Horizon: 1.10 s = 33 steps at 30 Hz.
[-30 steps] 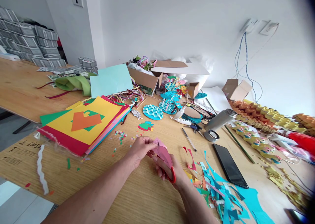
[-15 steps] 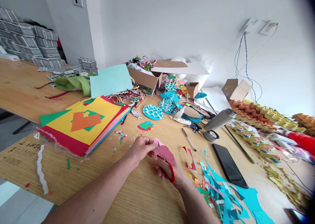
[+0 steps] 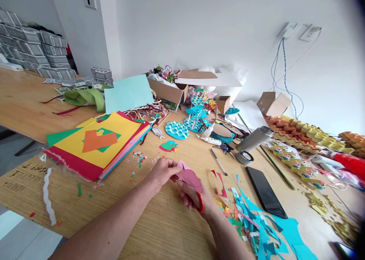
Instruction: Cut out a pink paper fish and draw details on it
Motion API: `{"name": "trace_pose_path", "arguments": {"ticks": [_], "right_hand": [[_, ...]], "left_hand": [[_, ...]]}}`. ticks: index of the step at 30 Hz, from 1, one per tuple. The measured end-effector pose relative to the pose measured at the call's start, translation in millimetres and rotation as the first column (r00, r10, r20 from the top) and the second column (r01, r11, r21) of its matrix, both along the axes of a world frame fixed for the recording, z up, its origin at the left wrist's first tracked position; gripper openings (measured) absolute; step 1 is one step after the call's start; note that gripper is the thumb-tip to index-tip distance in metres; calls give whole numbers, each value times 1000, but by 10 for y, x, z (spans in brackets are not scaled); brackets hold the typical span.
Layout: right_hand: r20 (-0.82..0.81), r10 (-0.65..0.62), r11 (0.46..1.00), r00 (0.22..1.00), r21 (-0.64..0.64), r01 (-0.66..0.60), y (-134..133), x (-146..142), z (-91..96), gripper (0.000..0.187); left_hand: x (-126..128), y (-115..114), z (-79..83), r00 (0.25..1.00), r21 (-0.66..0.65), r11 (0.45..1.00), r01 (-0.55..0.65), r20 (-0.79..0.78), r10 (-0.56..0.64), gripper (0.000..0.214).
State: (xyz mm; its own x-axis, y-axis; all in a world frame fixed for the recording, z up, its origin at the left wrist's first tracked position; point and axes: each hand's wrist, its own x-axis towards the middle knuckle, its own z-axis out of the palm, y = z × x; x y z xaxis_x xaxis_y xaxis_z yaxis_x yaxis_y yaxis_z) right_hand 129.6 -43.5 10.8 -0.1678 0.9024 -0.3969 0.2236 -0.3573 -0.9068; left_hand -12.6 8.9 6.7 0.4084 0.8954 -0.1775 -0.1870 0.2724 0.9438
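Just over the wooden surface (image 3: 151, 222), the left hand (image 3: 162, 172) pinches a small pink paper (image 3: 191, 179) by its left end. The right hand (image 3: 207, 203) is curled around red-handled scissors (image 3: 202, 206) at the paper's near side; I can't make out the blades' opening. To the right, teal scraps (image 3: 248, 216) lie near a black phone (image 3: 267, 192).
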Motion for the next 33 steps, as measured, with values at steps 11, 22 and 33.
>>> {"name": "trace_pose_path", "arguments": {"ticks": [11, 22, 33], "right_hand": [[0, -8, 1000, 1000, 16, 8, -3, -21, 14, 53], [47, -10, 1000, 999, 15, 9, -6, -11, 1, 56], [46, -21, 1000, 999, 21, 20, 3, -37, 11, 58]], "left_hand": [[0, -9, 9, 1000, -10, 1000, 15, 18, -15, 26], [10, 3, -6, 1000, -7, 1000, -8, 18, 8, 26], [6, -6, 4, 1000, -26, 1000, 16, 26, -15, 29]]}}
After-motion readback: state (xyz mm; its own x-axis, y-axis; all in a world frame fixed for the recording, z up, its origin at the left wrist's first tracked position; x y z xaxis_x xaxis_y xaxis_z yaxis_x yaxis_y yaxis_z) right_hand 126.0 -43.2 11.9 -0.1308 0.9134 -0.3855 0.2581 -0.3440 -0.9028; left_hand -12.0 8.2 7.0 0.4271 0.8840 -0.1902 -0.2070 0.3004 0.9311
